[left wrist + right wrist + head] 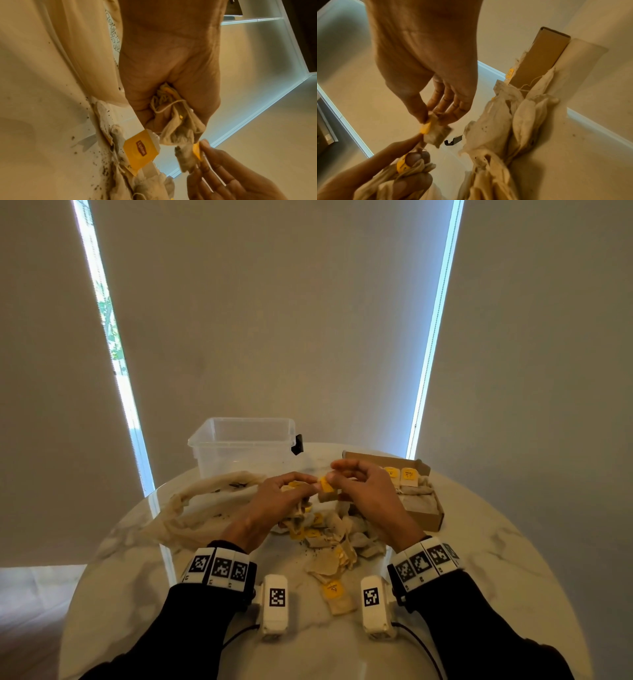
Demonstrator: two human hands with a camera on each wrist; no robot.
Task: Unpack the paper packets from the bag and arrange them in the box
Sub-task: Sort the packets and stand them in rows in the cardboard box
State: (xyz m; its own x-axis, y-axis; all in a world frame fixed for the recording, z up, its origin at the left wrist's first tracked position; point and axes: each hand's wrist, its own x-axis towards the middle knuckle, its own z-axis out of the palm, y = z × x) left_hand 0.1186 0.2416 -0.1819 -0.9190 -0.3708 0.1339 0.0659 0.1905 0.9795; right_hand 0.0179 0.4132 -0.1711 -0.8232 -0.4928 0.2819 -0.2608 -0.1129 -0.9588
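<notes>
Loose tea bags (337, 542) lie heaped on the marble table (479, 594) between the wrists, a limp cloth bag (202, 501) slumped to their left; above the heap the left hand (274, 501) grips a crumpled bunch of bags. Just beside it the right hand (363, 491) pinches one yellow-tagged tea bag (436, 134) by its top, hanging long-axis downward; the cardboard box (424, 508) (partly filled) lies close to that hand's right, so the right is the nearer for placing.

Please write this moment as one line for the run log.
left hand: grips tea bag bunch | right hand: pinches single tea bag | cardboard box: partly filled | loose tea bags: on table
</notes>
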